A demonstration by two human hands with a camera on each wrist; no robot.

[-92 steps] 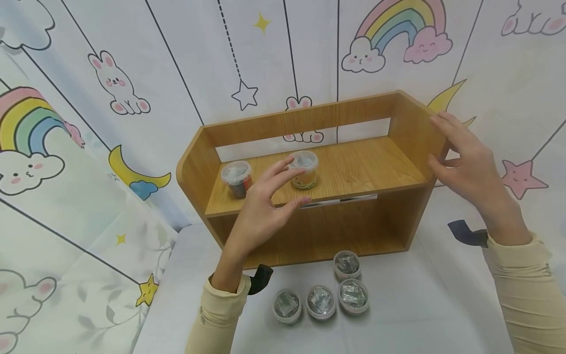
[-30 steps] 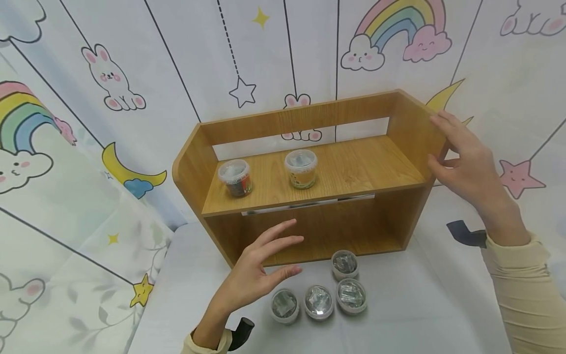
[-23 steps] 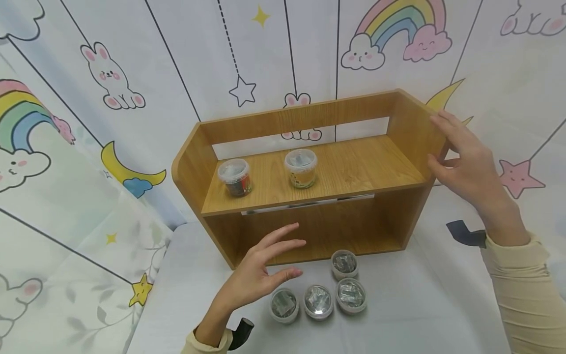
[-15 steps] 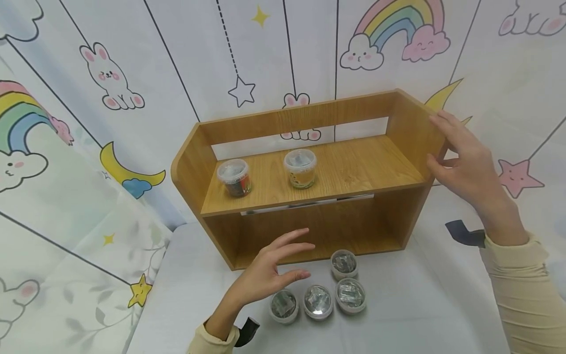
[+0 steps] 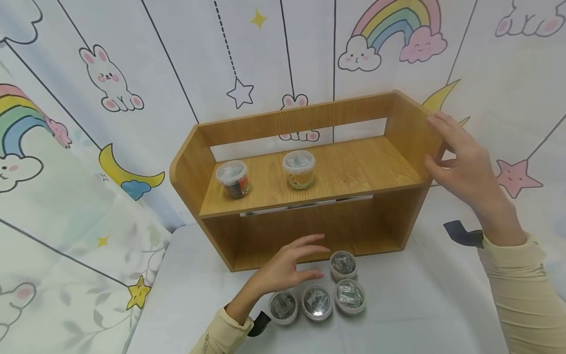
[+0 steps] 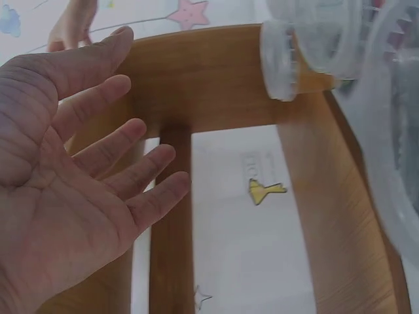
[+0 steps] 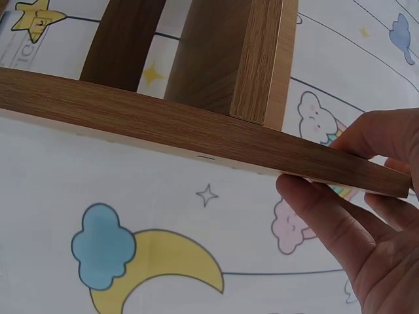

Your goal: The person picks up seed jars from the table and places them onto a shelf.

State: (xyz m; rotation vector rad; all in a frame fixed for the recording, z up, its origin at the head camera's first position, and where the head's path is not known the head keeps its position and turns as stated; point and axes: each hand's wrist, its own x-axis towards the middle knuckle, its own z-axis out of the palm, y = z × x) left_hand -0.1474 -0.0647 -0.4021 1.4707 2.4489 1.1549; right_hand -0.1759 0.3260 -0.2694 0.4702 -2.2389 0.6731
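Observation:
A two-tier wooden shelf (image 5: 345,196) stands on the table. My right hand (image 5: 462,160) pinches its right side panel (image 7: 163,127), thumb on one face and fingers on the other in the right wrist view. My left hand (image 5: 292,265), fingers spread and apart, hovers before the lower compartment, just above the small lidded tubs. These are a left tub (image 5: 283,307), a middle tub (image 5: 317,303), a right tub (image 5: 350,296) and a rear tub (image 5: 342,264). In the left wrist view the left palm (image 6: 72,203) holds nothing.
On the upper shelf board stand a tub with a dark and red label (image 5: 234,179) and a tub with a yellow label (image 5: 299,169). A patterned cloth (image 5: 177,59) hangs behind. A white cloth (image 5: 424,305) covers the table.
From beside the yellow-labelled tub, my left hand has come down off the upper shelf level, then moved right over the tubs in front. My right hand keeps its hold on the side panel.

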